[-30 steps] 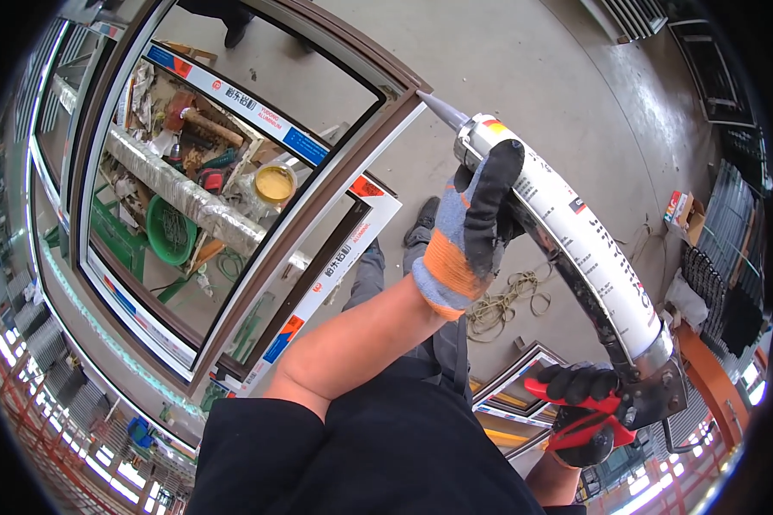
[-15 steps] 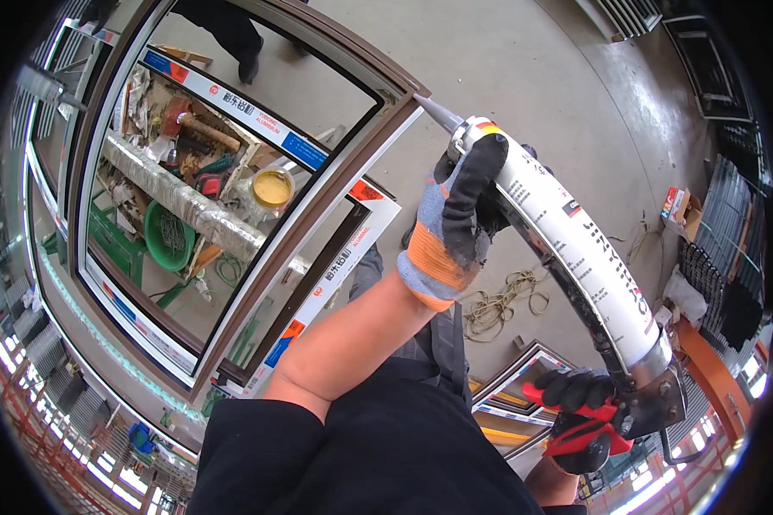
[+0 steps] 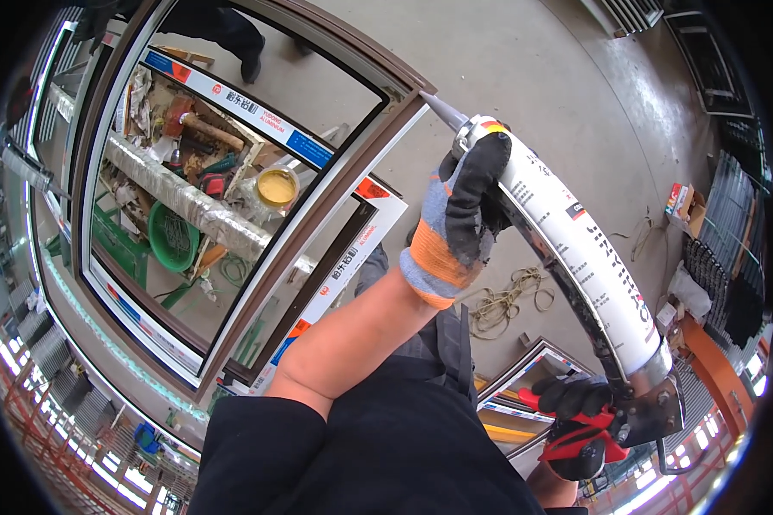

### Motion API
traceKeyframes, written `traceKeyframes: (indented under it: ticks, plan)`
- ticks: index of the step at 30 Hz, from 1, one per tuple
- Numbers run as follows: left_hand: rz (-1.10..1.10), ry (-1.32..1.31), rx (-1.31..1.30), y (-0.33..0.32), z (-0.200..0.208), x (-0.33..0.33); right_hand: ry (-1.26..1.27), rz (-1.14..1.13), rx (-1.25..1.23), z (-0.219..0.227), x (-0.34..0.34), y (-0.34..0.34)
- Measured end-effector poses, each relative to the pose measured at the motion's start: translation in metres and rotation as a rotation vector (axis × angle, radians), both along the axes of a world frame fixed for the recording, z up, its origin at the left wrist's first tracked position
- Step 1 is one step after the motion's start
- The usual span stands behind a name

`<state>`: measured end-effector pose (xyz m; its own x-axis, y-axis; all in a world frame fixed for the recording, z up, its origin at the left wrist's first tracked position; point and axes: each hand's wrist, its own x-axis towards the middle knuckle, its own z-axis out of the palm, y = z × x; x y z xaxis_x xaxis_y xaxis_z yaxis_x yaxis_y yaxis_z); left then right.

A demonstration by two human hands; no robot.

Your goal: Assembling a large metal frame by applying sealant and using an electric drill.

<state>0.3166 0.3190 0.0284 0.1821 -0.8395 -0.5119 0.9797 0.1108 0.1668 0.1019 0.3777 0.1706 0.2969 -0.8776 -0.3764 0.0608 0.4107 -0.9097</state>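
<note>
A caulking gun with a white sealant tube [image 3: 580,245] slants from the lower right up to the centre. My left hand [image 3: 468,210], in a grey, orange and black glove, wraps round its front end just behind the nozzle. At the gun's rear, my right hand [image 3: 575,421], in a black glove, is closed on the red handle and trigger [image 3: 580,442]. The grey nozzle [image 3: 444,112] has its tip at the upper right corner of a brown window frame [image 3: 309,206]. Whether a bead of sealant lies there is too small to tell.
Through the frame show a green basin [image 3: 172,236], a round tub of yellow paste [image 3: 276,185] and a hammer [image 3: 199,129] among clutter. A tangled cord [image 3: 511,305] lies on the floor. Other frames [image 3: 524,395] stand by my right arm. Another person's leg [image 3: 232,39] is at the top.
The nozzle tip has shifted slightly right and up along with the frame's corner in view. Both hands keep their hold on the gun. At the far left, another caulking gun has moved down.
</note>
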Motion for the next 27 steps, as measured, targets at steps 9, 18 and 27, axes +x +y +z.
traceKeyframes:
  ticks: [9,18,27]
  plan:
    - [0.001,0.014,0.013,0.000,0.003,0.003,-0.112,0.109,0.011,0.001,-0.004,0.005]
    - [0.000,0.027,0.030,0.000,0.006,0.004,-0.129,0.109,-0.002,-0.002,-0.004,0.007]
    - [0.012,0.025,-0.016,0.007,0.000,0.001,-0.068,0.090,-0.017,-0.002,0.011,0.004]
